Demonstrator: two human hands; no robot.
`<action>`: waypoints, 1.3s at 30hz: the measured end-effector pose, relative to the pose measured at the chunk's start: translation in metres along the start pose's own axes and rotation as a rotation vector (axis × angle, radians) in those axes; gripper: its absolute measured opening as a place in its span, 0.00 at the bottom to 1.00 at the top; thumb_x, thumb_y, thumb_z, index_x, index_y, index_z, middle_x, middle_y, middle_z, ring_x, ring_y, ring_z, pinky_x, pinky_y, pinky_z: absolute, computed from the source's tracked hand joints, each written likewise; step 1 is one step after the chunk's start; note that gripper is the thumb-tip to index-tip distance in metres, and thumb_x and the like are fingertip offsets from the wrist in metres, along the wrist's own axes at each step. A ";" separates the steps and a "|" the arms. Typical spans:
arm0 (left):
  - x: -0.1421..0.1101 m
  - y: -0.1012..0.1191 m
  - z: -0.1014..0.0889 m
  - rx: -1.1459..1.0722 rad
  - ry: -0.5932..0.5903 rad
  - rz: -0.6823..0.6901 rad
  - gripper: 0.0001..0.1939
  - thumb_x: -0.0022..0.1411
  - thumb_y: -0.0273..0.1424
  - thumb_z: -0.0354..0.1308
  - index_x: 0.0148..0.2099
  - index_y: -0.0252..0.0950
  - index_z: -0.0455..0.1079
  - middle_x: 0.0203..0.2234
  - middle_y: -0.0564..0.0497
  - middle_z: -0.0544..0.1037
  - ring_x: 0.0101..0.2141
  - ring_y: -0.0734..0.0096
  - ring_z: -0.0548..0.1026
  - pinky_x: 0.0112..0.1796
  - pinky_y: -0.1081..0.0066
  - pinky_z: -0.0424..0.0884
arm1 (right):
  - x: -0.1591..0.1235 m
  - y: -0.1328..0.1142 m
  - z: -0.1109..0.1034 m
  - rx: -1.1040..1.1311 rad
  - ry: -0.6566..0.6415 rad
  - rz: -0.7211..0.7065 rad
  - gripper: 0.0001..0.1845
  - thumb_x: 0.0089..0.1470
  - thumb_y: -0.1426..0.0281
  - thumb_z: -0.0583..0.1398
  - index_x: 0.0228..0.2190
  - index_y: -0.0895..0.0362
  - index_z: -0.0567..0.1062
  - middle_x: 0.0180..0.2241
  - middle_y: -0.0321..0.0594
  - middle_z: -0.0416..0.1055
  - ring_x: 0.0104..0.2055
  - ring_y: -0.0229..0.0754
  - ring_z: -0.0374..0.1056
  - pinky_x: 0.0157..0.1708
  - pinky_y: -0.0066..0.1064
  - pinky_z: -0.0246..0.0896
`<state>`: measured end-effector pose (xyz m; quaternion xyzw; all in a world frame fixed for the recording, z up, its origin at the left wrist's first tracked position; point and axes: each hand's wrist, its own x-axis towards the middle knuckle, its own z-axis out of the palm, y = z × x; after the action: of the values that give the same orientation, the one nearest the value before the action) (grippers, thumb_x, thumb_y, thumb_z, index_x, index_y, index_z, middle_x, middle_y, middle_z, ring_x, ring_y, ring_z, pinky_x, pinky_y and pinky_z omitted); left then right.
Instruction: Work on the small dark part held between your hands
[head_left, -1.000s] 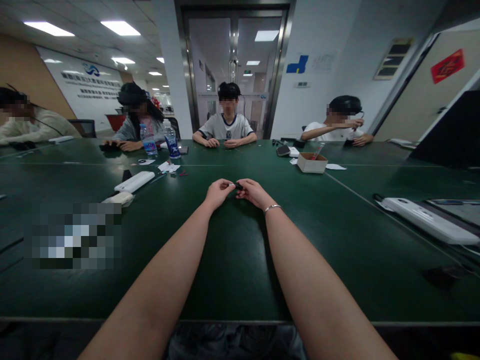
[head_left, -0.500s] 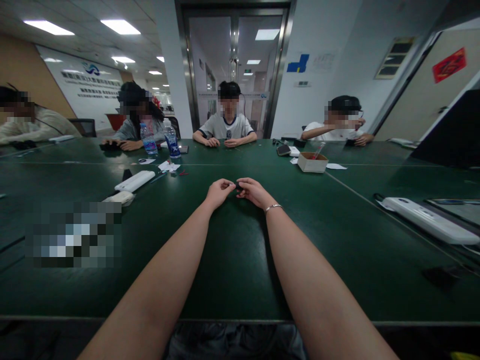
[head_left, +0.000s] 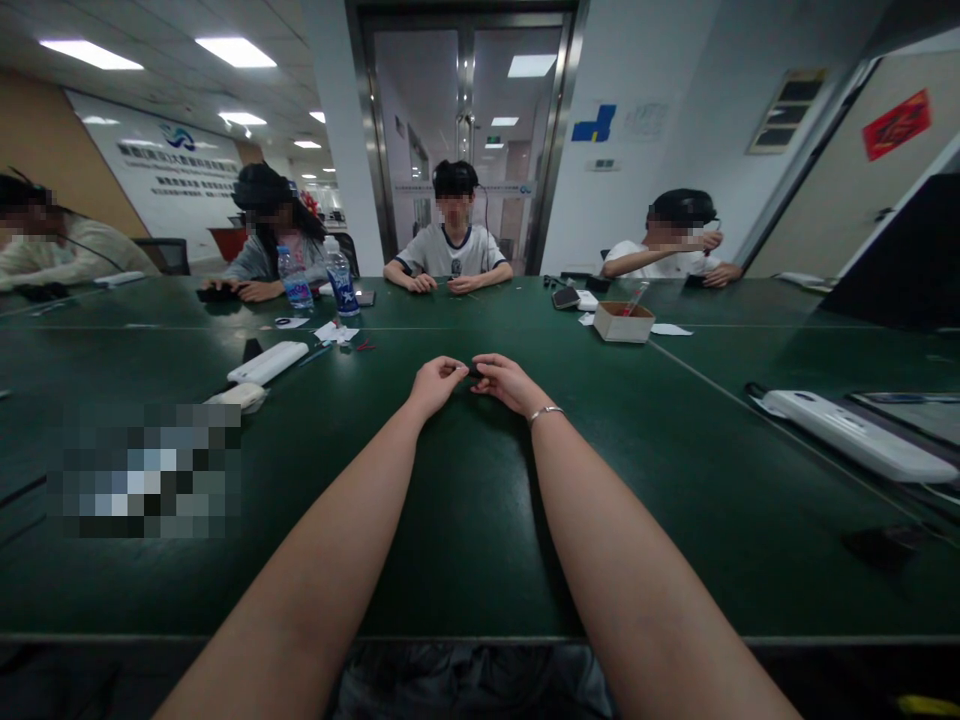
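Observation:
Both my arms stretch forward over the green table, and my hands meet near its middle. Between the fingertips is a small black object, too small and too covered to name. My right hand, with a silver bracelet at its wrist, has thumb and fingers closed on this black object. My left hand is pinched at the object's left side. A tiny pale bit shows at the left fingertips; what it is I cannot make out.
Left of my arms lie a white power bank and a blurred-out device. Two bottles stand farther back. A small open box sits right of centre, a long white device at right. Several people sit around the table.
My hands hold almost the same pose at the black object. The whole view has shifted very slightly; nothing has been picked up or let go.

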<state>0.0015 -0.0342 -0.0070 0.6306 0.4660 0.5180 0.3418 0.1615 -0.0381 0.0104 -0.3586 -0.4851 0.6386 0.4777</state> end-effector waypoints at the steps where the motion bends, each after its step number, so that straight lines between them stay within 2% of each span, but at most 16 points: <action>1: 0.000 -0.001 0.000 0.009 0.001 0.001 0.10 0.50 0.34 0.62 0.34 0.34 0.72 0.28 0.48 0.78 0.31 0.69 0.75 0.38 0.67 0.70 | 0.000 0.000 0.000 0.009 -0.006 -0.002 0.08 0.53 0.80 0.58 0.35 0.58 0.68 0.20 0.31 0.68 0.18 0.30 0.65 0.31 0.31 0.71; 4: 0.001 -0.002 0.000 0.018 0.012 0.008 0.10 0.50 0.34 0.62 0.34 0.34 0.72 0.27 0.48 0.78 0.31 0.69 0.75 0.37 0.67 0.70 | 0.001 0.001 -0.001 0.017 -0.007 0.005 0.08 0.53 0.79 0.59 0.35 0.58 0.68 0.21 0.31 0.69 0.18 0.31 0.67 0.31 0.31 0.71; 7: 0.001 -0.001 0.001 0.010 0.022 0.005 0.10 0.50 0.35 0.62 0.34 0.34 0.72 0.27 0.48 0.78 0.31 0.69 0.75 0.38 0.68 0.70 | 0.003 0.002 0.001 0.002 0.020 0.009 0.03 0.56 0.73 0.59 0.32 0.58 0.67 0.19 0.31 0.66 0.18 0.33 0.67 0.28 0.31 0.71; 9: 0.001 0.000 0.001 0.002 0.019 0.003 0.11 0.49 0.35 0.62 0.34 0.34 0.72 0.28 0.48 0.78 0.31 0.69 0.75 0.38 0.67 0.70 | 0.004 0.003 0.001 -0.014 0.034 0.004 0.04 0.57 0.71 0.58 0.32 0.58 0.67 0.17 0.31 0.64 0.18 0.34 0.67 0.26 0.31 0.71; 12: 0.000 0.002 0.001 -0.012 0.008 -0.002 0.10 0.49 0.35 0.62 0.34 0.34 0.73 0.29 0.48 0.78 0.32 0.67 0.75 0.39 0.65 0.70 | 0.004 0.003 0.001 -0.015 0.026 0.000 0.02 0.56 0.74 0.58 0.33 0.59 0.68 0.18 0.31 0.65 0.17 0.32 0.65 0.26 0.31 0.71; 16: -0.001 0.003 0.000 0.003 0.017 -0.012 0.10 0.49 0.34 0.62 0.33 0.34 0.72 0.29 0.47 0.78 0.33 0.67 0.75 0.40 0.65 0.70 | 0.002 0.001 -0.001 0.002 -0.002 0.008 0.08 0.54 0.80 0.58 0.37 0.58 0.68 0.20 0.31 0.68 0.18 0.31 0.66 0.29 0.30 0.71; 20: -0.001 0.003 -0.001 0.028 0.028 0.012 0.10 0.51 0.34 0.61 0.34 0.33 0.72 0.29 0.47 0.78 0.32 0.68 0.75 0.38 0.66 0.70 | 0.002 0.001 0.000 -0.008 -0.009 0.019 0.04 0.56 0.72 0.59 0.34 0.58 0.67 0.20 0.33 0.68 0.19 0.33 0.67 0.28 0.30 0.71; 22: 0.000 0.002 -0.001 0.039 0.027 0.020 0.11 0.51 0.35 0.61 0.35 0.34 0.73 0.28 0.47 0.78 0.31 0.68 0.75 0.37 0.67 0.70 | 0.003 0.002 0.001 -0.020 -0.004 0.014 0.06 0.57 0.68 0.59 0.32 0.58 0.67 0.18 0.32 0.67 0.17 0.32 0.65 0.26 0.30 0.71; 26: -0.001 0.003 -0.002 0.043 0.024 0.011 0.11 0.50 0.35 0.62 0.35 0.33 0.73 0.29 0.46 0.78 0.31 0.67 0.75 0.37 0.66 0.70 | 0.001 0.000 0.003 -0.016 0.010 0.020 0.01 0.58 0.73 0.57 0.34 0.58 0.68 0.17 0.31 0.66 0.17 0.32 0.65 0.28 0.31 0.71; 31: -0.001 0.001 -0.002 0.051 0.016 0.005 0.10 0.50 0.35 0.61 0.35 0.34 0.72 0.29 0.46 0.78 0.31 0.68 0.75 0.37 0.66 0.70 | -0.001 -0.002 0.002 0.009 -0.004 0.028 0.06 0.57 0.80 0.54 0.36 0.58 0.68 0.20 0.32 0.69 0.17 0.30 0.64 0.30 0.30 0.71; 36: 0.002 -0.003 -0.001 0.038 0.020 0.010 0.11 0.50 0.36 0.61 0.34 0.34 0.72 0.29 0.47 0.78 0.31 0.68 0.74 0.38 0.66 0.69 | 0.000 0.000 0.000 0.015 -0.012 0.013 0.06 0.55 0.79 0.57 0.36 0.58 0.68 0.22 0.33 0.70 0.18 0.30 0.65 0.31 0.32 0.71; 39: 0.002 -0.003 -0.001 0.041 0.025 0.015 0.11 0.51 0.36 0.61 0.34 0.34 0.72 0.28 0.47 0.77 0.31 0.68 0.74 0.38 0.67 0.69 | 0.002 0.001 0.000 0.008 -0.008 0.022 0.01 0.58 0.75 0.56 0.34 0.59 0.68 0.21 0.33 0.68 0.18 0.32 0.65 0.31 0.32 0.71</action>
<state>0.0003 -0.0314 -0.0087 0.6345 0.4759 0.5188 0.3190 0.1605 -0.0367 0.0099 -0.3595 -0.4806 0.6471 0.4701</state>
